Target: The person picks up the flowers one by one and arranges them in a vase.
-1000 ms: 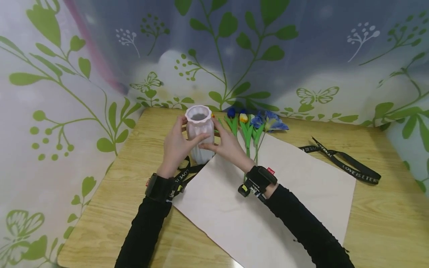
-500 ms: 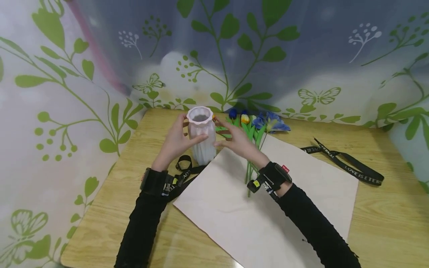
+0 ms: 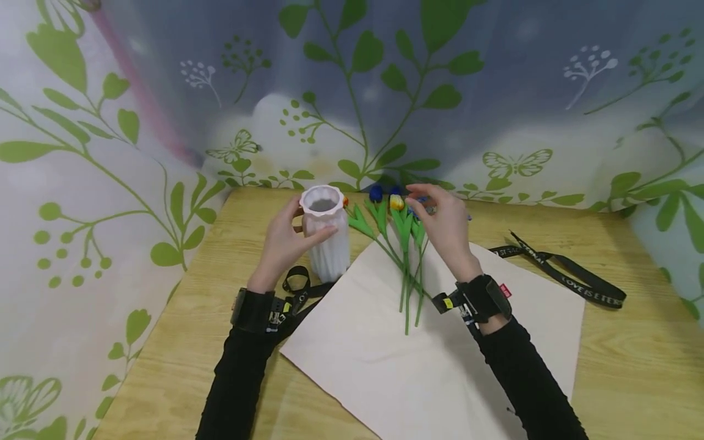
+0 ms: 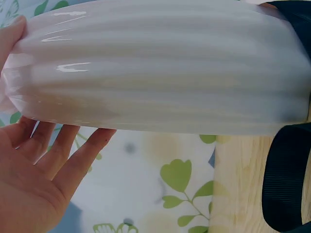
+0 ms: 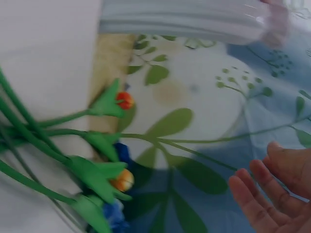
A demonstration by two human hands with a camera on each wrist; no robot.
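A pale, glossy ribbed vase (image 3: 329,253) with a scalloped rim stands upright at the back left of the table, its mouth facing up. My left hand (image 3: 285,244) holds it near the neck, thumb across the front and fingers round the far side; the left wrist view also shows the thumb and fingertips on the vase (image 4: 160,73). My right hand (image 3: 444,223) is apart from the vase, above the artificial flowers, fingers loosely bent with nothing in them. Among these are a blue tulip (image 3: 376,194), a yellow-white tulip (image 3: 396,202) and an orange-red tulip (image 5: 125,100). The right hand hides most of another blue flower.
Under the green stems (image 3: 407,287) lies a large white sheet (image 3: 374,360), set askew on the wooden table (image 3: 209,342). One black lettered ribbon (image 3: 583,284) lies at the right, another ribbon (image 3: 298,278) beside the vase's base. Leaf-patterned fabric (image 3: 330,146) rises behind the table.
The right hand has let go of the vase and moved right, over the flowers, so more of their stems show. My left hand stays on the vase.
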